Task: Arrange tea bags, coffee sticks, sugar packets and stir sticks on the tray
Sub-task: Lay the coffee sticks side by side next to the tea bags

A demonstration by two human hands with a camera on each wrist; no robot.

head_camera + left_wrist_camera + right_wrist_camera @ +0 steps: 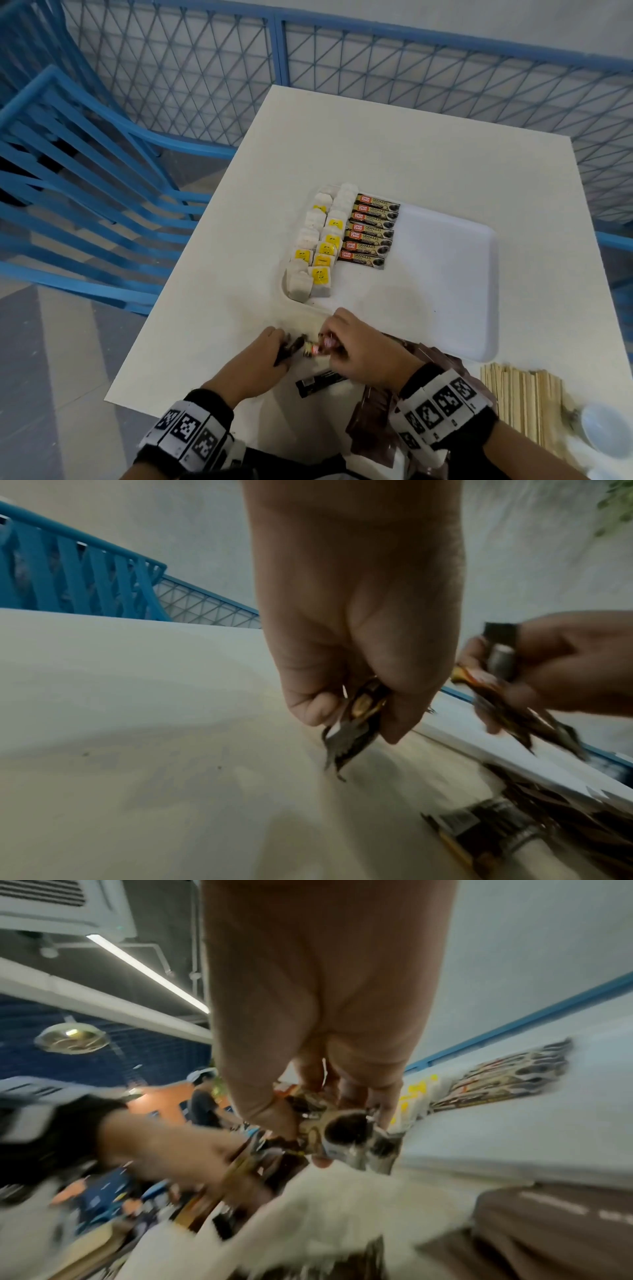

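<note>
A white tray [455,274] lies on the table, with two rows of tea bags [320,246] along its left side and a row of dark coffee sticks [371,231] beside them. Just in front of the tray's near edge, my left hand [274,349] grips a bunch of coffee sticks [356,723]. My right hand [346,346] holds another bunch of coffee sticks [507,696] close beside it. One coffee stick [320,381] lies loose on the table under my hands. Brown sugar packets [373,421] are piled by my right wrist, and wooden stir sticks [524,407] lie to their right.
A white cup or bowl [606,431] stands at the near right corner. A blue chair [85,192] stands left of the table, and blue mesh fencing [376,68] runs behind it. The white table [394,147] ends close to my left wrist.
</note>
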